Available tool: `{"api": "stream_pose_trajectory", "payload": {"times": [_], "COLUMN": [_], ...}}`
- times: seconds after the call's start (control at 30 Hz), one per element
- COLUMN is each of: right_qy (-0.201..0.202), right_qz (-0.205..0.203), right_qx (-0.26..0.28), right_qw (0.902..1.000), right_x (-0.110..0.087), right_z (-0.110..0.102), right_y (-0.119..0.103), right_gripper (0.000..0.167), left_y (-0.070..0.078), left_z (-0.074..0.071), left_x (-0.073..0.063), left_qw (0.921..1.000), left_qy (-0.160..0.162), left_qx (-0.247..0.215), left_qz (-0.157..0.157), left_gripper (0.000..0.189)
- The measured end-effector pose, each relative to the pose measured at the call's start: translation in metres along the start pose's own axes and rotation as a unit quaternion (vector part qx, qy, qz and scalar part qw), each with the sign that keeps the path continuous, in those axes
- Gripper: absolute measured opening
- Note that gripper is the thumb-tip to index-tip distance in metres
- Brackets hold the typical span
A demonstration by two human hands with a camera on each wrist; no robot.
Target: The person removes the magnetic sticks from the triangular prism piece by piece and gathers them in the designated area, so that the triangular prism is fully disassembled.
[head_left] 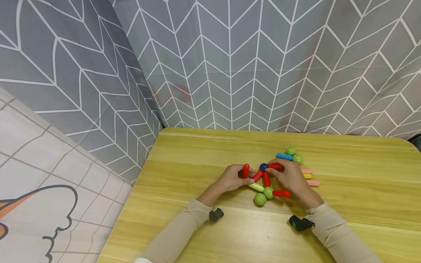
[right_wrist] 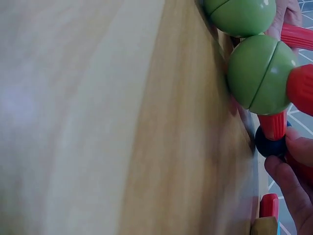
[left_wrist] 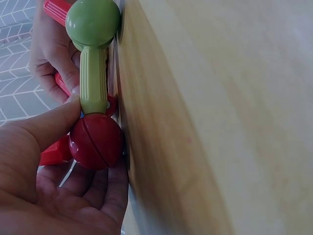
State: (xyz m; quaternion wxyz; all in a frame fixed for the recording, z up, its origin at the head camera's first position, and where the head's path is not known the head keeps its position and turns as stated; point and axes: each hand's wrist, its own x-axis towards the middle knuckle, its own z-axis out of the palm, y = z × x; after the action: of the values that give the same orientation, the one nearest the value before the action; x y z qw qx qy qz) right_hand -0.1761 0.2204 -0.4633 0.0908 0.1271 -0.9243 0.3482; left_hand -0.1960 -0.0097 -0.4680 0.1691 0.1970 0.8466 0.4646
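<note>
Grey chevron curtains (head_left: pixel 243 65) border a wooden table (head_left: pixel 184 153).

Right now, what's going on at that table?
A person's left hand holds a red ball on one end of a light green stick; the right hand holds a blue ball. A green ball caps the stick's other end, joined to the blue ball by a red stick. A blue stick lies farther off.
</note>
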Motion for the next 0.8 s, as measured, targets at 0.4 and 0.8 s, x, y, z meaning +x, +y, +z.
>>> {"api": "stream_pose_trajectory", "payload": {"times": [0.4,0.8], "right_qy": [-0.007,0.002], "right_qz": [0.04,0.075], "right_qx": [0.045,0.061], "right_qw": [0.9982,0.9953], "right_x": [-0.0046,-0.0066], "right_z": [-0.0059,-0.0027], "right_y": [0.0045,0.0036], "right_gripper": [0.026,0.027], "left_y": [-0.0004,-0.0004], "left_z": [-0.0003,0.0014], "left_x": [-0.0008,-0.0009], "left_qw": [1.0,0.9999], "left_qy": [0.001,0.004], "left_qx": [0.0,0.01], "left_qz": [-0.008,-0.013], "left_gripper": [0.03,0.025]}}
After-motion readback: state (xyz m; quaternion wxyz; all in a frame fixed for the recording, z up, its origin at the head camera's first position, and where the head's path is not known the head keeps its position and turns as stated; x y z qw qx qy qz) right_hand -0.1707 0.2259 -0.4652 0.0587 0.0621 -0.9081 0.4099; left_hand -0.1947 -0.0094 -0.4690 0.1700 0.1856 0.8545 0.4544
